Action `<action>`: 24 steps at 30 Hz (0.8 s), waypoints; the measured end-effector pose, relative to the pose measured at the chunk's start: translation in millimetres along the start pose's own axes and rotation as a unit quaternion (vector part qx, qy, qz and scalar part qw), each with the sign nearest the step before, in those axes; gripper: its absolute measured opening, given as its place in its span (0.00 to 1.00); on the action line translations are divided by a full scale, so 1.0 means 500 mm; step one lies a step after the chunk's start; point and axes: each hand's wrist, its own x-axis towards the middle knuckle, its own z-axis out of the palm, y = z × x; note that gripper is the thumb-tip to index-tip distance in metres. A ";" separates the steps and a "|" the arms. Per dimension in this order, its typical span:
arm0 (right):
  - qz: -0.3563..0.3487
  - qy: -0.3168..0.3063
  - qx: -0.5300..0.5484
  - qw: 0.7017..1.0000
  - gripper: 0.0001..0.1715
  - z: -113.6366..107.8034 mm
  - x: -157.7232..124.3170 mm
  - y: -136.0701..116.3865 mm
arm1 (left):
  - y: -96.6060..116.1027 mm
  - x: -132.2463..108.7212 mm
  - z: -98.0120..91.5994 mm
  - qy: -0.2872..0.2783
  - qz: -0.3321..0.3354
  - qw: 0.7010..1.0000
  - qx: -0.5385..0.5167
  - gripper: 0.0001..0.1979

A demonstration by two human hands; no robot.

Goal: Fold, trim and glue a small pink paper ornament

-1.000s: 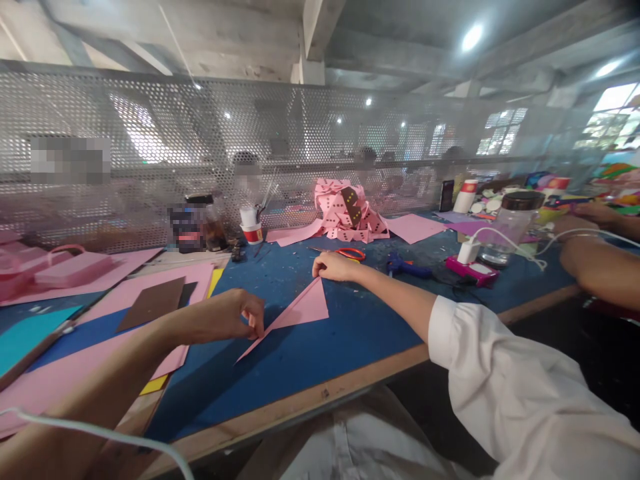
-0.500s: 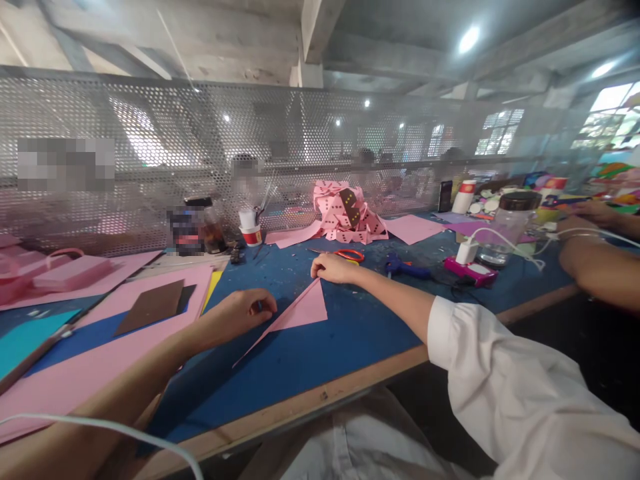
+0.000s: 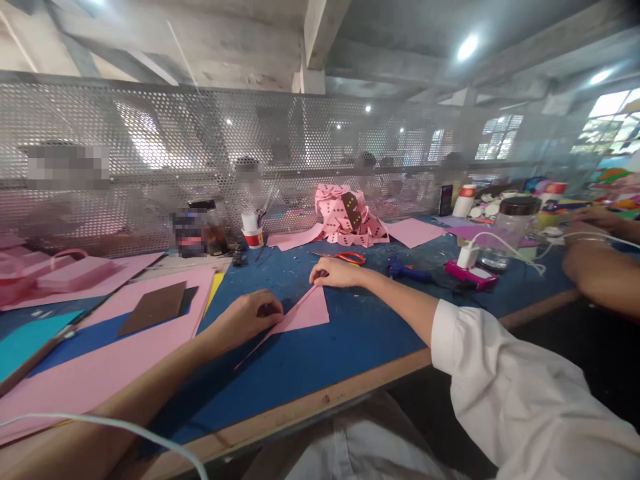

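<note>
A folded pink sheet (image 3: 307,312) lies on the blue work mat, with a narrow raised strip slanting along its left edge. At the top corner of this strip, my right hand (image 3: 334,272) is closed, its fingertips pinching the sheet. My left hand (image 3: 254,313) has curled fingers, and its fingertips meet the slanted strip about midway. The strip's lower end sticks out below that hand, over the mat. Red-handled scissors (image 3: 350,257) lie just behind my right hand, and a blue glue gun (image 3: 407,270) is to its right.
Stacked pink sheets with a brown piece (image 3: 155,308) lie left. Pink dotted pieces (image 3: 345,217) are heaped by the mesh partition (image 3: 280,133). A pink power strip (image 3: 471,275) and a jar (image 3: 515,227) stand right, near a co-worker's arm (image 3: 595,267). A white cable (image 3: 125,430) crosses lower left.
My left hand has moved slightly right, and its fingertips have come onto the strip's edge. My right hand still pinches the top corner, with little movement.
</note>
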 end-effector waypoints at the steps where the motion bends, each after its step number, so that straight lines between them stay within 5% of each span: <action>1: -0.008 -0.009 0.007 1.000 0.07 -0.001 0.000 0.002 | 0.000 0.000 0.001 0.000 -0.002 1.000 -0.003 0.11; 24: -0.010 -0.099 -0.003 0.995 0.03 -0.020 0.005 0.018 | -0.009 0.000 0.005 -0.018 -0.029 0.998 -0.051 0.08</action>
